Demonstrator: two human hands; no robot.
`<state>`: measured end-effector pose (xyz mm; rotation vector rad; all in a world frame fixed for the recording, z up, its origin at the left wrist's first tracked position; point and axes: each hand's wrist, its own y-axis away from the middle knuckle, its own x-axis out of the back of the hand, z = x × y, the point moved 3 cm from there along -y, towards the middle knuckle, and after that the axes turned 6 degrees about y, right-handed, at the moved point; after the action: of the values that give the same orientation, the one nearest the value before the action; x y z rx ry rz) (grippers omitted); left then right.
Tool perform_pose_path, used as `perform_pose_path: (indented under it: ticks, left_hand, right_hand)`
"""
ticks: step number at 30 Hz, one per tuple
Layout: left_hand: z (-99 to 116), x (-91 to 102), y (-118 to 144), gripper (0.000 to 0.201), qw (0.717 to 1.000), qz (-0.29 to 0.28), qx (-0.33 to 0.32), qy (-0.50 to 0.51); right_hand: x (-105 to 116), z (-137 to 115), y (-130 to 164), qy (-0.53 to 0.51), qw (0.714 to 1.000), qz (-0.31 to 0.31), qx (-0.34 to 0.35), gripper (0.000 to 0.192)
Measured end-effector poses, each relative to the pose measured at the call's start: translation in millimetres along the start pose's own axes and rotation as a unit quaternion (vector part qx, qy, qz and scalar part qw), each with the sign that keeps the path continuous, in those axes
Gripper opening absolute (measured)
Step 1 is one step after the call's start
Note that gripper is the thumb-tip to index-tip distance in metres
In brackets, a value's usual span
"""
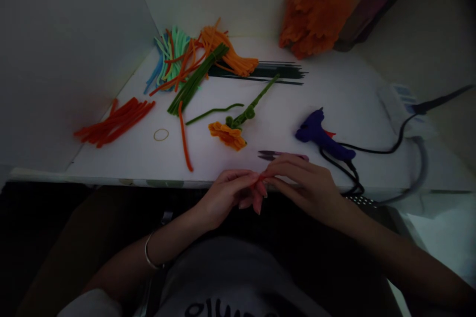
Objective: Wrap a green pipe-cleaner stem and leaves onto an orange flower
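Head view, single frame, dim light.

Hands: left hand (226,193) and right hand (305,183) met at the near edge of the table (334,89), fingertips together. Both pinched a small red piece (261,177), seemingly a bit of pipe cleaner; most of it was hidden by the fingers. A thin bracelet (148,252) sat on the left wrist.

Just beyond the right hand: small snips (269,154), lying flat on the table, blades pointing left.

Right of centre: purple glue gun (322,133), resting on the table, its black cord (375,151) running off toward the right.

Centre: finished pipe-cleaner flower (228,134), orange head near, green stem (256,101) slanting away to the far right. A loose green pipe cleaner (213,112) lay just left of it, and a single orange pipe cleaner (184,138) lay farther left.

Left: bundle of red pipe cleaners (115,121); a rubber band (161,134) near it.

Far left-centre: mixed heap of blue, mint and orange pipe cleaners (174,57), a dark green bundle (195,79) across it, an orange bundle (230,57) beside it, and thin dark wires (275,72) to the right of that.

Far right: large mass of orange material (320,5), touching the table's far edge.
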<state>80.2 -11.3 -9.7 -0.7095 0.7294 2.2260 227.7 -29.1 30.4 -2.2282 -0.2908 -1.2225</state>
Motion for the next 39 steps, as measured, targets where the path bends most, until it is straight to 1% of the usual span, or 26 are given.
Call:
perform_pose_path:
  ticks: [2,5,7,11,15,18,19,20,21,22,23,24,25,27,28,30,32,34,35,37,39]
  left_hand:
    - [2.3,-1.0,1.1,0.03,0.999,-0.02,0.004,-0.039]
    - [8.6,-2.5,3.2,0.029,0.991,-0.044,-0.008,-0.124]
    - [11.8,-3.1,4.5,0.028,0.986,-0.051,-0.012,-0.161]
    - [11.8,-3.9,6.0,0.029,0.98,-0.051,-0.021,-0.191]
    - [7.4,-4.6,5.8,0.029,0.978,-0.04,-0.032,-0.204]
    - [6.1,-5.1,5.8,0.03,0.98,-0.045,-0.017,-0.195]
    - [7.1,-5.1,6.2,0.03,0.979,-0.047,-0.015,-0.199]
    - [9.1,-5.0,6.8,0.03,0.975,-0.049,-0.018,-0.217]
    - [12.1,-4.8,7.7,0.03,0.967,-0.05,-0.028,-0.247]
    - [15.9,-4.8,8.9,0.03,0.955,-0.051,-0.046,-0.289]
    - [20.1,-4.9,10.2,0.03,0.938,-0.053,-0.067,-0.336]
    - [24.5,-5.3,11.7,0.03,0.917,-0.057,-0.09,-0.385]
    - [28.4,-6.0,13.1,0.029,0.893,-0.063,-0.112,-0.431]
    - [34.7,-7.8,15.8,0.027,0.847,-0.082,-0.147,-0.505]
    - [36.9,-8.6,16.9,0.026,0.825,-0.092,-0.158,-0.535]
    - [39.8,-9.7,18.8,0.024,0.787,-0.111,-0.168,-0.583]
    - [41.4,-10.0,20.0,0.023,0.758,-0.129,-0.156,-0.62]
    - [42.6,-10.3,21.0,0.024,0.738,-0.147,-0.134,-0.644]
    - [43.2,-10.6,21.4,0.024,0.733,-0.157,-0.124,-0.65]
    - [44.2,-11.6,22.0,0.022,0.735,-0.173,-0.108,-0.647]
    - [44.3,-12.3,22.2,0.021,0.749,-0.18,-0.099,-0.63]
  right_hand:
    - [0.2,-0.4,-1.3,0.02,1.0,0.002,0.022,0.009]
    - [-0.2,0.4,-3.2,0.067,0.995,-0.01,0.072,0.01]
    - [0.3,-0.1,-3.4,0.1,0.99,0.003,0.098,0.009]
    - [-1.5,-2.9,0.9,0.142,0.983,0.041,0.112,0.009]
    - [-7.6,-6.4,9.4,0.186,0.974,0.046,0.119,0.011]
    - [-8.2,-10.1,12.2,0.195,0.971,0.052,0.127,0.012]
    - [-6.2,-10.8,11.4,0.174,0.976,0.057,0.115,0.011]
    - [-3.5,-10.6,9.6,0.138,0.985,0.057,0.09,0.009]
    - [-0.5,-9.4,7.1,0.09,0.994,0.048,0.051,0.006]
    - [2.3,-7.2,4.1,0.031,0.999,0.027,0.002,0.005]
    - [4.1,-4.6,1.3,-0.033,0.998,-0.009,-0.051,0.007]
    - [4.9,-2.1,-1.1,-0.099,0.988,-0.053,-0.102,0.012]
    - [5.1,0.0,-2.8,-0.163,0.971,-0.099,-0.144,0.016]
    - [3.6,2.2,-5.0,-0.28,0.921,-0.181,-0.2,0.021]
    - [2.2,2.6,-5.6,-0.33,0.894,-0.214,-0.216,0.021]
    - [-1.5,2.9,-6.4,-0.405,0.845,-0.258,-0.236,0.02]
    - [-6.1,2.7,-6.4,-0.455,0.804,-0.29,-0.25,0.017]
    - [-10.4,2.7,-6.0,-0.489,0.772,-0.311,-0.261,0.016]
    - [-12.2,2.7,-5.6,-0.499,0.76,-0.321,-0.264,0.015]
    - [-14.8,3.1,-5.0,-0.511,0.747,-0.331,-0.266,0.014]
    - [-16.2,4.1,-4.7,-0.521,0.745,-0.324,-0.262,0.011]
